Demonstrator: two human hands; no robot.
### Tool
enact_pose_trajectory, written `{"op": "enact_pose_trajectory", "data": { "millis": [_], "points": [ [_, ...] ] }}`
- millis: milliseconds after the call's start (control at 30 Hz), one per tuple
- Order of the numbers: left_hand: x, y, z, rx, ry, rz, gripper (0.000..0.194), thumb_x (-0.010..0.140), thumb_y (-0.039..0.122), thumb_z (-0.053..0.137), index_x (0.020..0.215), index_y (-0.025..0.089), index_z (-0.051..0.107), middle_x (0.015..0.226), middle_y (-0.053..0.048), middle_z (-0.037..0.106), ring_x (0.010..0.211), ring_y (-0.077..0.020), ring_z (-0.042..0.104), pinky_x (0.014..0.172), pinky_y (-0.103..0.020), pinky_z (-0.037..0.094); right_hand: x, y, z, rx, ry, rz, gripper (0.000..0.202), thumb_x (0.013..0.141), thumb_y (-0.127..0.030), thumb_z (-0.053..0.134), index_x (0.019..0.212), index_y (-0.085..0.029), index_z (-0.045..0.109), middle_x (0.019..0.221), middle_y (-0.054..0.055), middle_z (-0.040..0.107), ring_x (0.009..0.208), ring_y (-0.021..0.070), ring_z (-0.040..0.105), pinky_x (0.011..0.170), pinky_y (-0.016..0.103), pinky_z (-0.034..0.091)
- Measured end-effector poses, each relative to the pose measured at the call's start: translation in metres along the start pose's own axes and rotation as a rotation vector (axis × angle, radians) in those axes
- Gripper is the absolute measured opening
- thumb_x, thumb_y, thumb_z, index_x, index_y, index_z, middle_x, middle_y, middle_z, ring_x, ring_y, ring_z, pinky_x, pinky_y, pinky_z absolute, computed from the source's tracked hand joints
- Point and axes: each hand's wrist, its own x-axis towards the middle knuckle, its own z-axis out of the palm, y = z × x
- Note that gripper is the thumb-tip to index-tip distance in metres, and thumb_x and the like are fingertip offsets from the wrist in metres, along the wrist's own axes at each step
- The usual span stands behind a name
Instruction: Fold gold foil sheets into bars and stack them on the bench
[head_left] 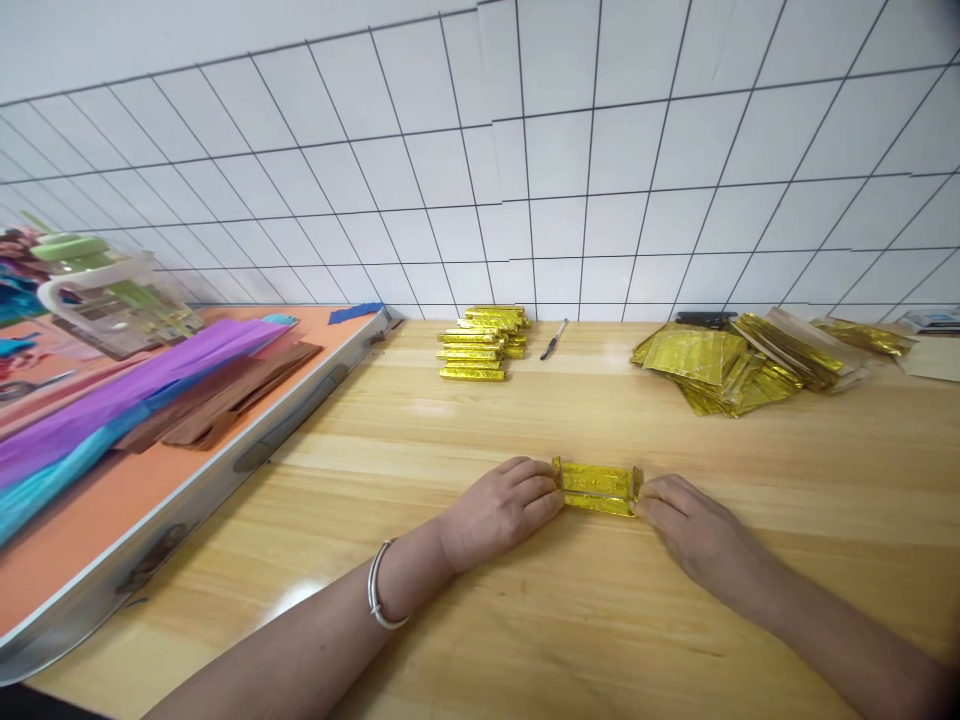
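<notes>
A small piece of gold foil paper (pixel 598 482), folded lengthwise with its short ends turned up, lies on the wooden table between my hands. My left hand (pixel 510 503), with a silver bangle on the wrist, grips its left end with bent fingers. At the other end, my right hand (pixel 679 515) pinches the right edge between thumb and fingers. Both fingertips partly cover the ends. Beyond them sits a stack of folded gold foil strips (pixel 472 352). To the right is a loose pile of flat gold foil sheets (pixel 705 365).
A pen (pixel 553 340) lies beside the stack. A dark object (pixel 705 320) is behind the sheets. On the left, an orange-topped surface with a metal edge (pixel 300 410) carries purple crepe paper (pixel 150 375), brown paper (pixel 225 400) and a clear jug (pixel 120 300). A tiled wall stands behind.
</notes>
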Motion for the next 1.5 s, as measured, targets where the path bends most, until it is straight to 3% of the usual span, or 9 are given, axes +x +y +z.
{"op": "enact_pose_trajectory", "data": {
  "millis": [167, 433, 700, 933, 1267, 1500],
  "points": [
    [0.000, 0.002, 0.000, -0.087, -0.047, -0.041, 0.021, 0.092, 0.016, 0.037, 0.104, 0.014, 0.054, 0.102, -0.009, 0.060, 0.098, -0.0154, 0.056, 0.087, -0.030, 0.046, -0.003, 0.001, 0.000, 0.104, 0.072, -0.028, 0.028, 0.084, -0.006, 0.040, 0.101, -0.021, 0.057, 0.098, 0.007, 0.062, 0.094, 0.0187, 0.055, 0.084, 0.037, 0.048],
    [0.000, 0.007, 0.005, -0.247, 0.011, -0.195, 0.019, 0.090, 0.016, 0.039, 0.102, 0.017, 0.053, 0.095, -0.007, 0.062, 0.091, -0.0150, 0.058, 0.081, -0.028, 0.047, -0.006, 0.002, -0.002, 0.207, 0.115, 0.051, 0.016, 0.087, -0.016, 0.044, 0.096, -0.022, 0.056, 0.089, 0.005, 0.064, 0.086, 0.0190, 0.058, 0.078, 0.037, 0.047],
    [-0.002, 0.001, 0.008, -0.297, 0.025, -0.138, 0.019, 0.090, 0.017, 0.041, 0.101, 0.018, 0.057, 0.099, -0.006, 0.065, 0.098, -0.0156, 0.058, 0.087, -0.031, 0.043, -0.006, 0.003, -0.001, 0.261, 0.058, 0.084, 0.014, 0.089, -0.018, 0.042, 0.095, -0.022, 0.054, 0.089, 0.005, 0.061, 0.087, 0.0195, 0.055, 0.077, 0.036, 0.044],
    [-0.002, 0.002, 0.009, -0.381, 0.084, -0.229, 0.016, 0.089, 0.021, 0.046, 0.095, 0.020, 0.062, 0.095, -0.005, 0.065, 0.088, -0.0130, 0.058, 0.079, -0.027, 0.041, -0.003, -0.001, -0.005, 0.322, 0.038, 0.107, 0.013, 0.090, -0.019, 0.041, 0.093, -0.021, 0.053, 0.088, 0.006, 0.059, 0.086, 0.0198, 0.052, 0.076, 0.036, 0.042],
    [0.002, 0.010, 0.005, -0.397, 0.129, -0.344, 0.012, 0.090, 0.018, 0.046, 0.092, 0.021, 0.057, 0.087, 0.000, 0.066, 0.077, -0.0108, 0.057, 0.078, -0.028, 0.035, -0.003, -0.005, -0.011, 0.400, 0.030, 0.217, 0.015, 0.090, -0.025, 0.041, 0.087, -0.022, 0.055, 0.080, 0.004, 0.057, 0.080, 0.0185, 0.052, 0.069, 0.032, 0.041],
    [0.002, 0.015, 0.007, -0.444, 0.131, -0.419, 0.013, 0.090, 0.019, 0.044, 0.088, 0.020, 0.056, 0.090, -0.003, 0.062, 0.083, -0.0137, 0.055, 0.075, -0.026, 0.039, -0.005, -0.007, -0.009, 0.446, 0.002, 0.277, 0.015, 0.090, -0.026, 0.041, 0.087, -0.022, 0.054, 0.078, 0.003, 0.055, 0.076, 0.0177, 0.050, 0.067, 0.031, 0.040]
  ]
}}
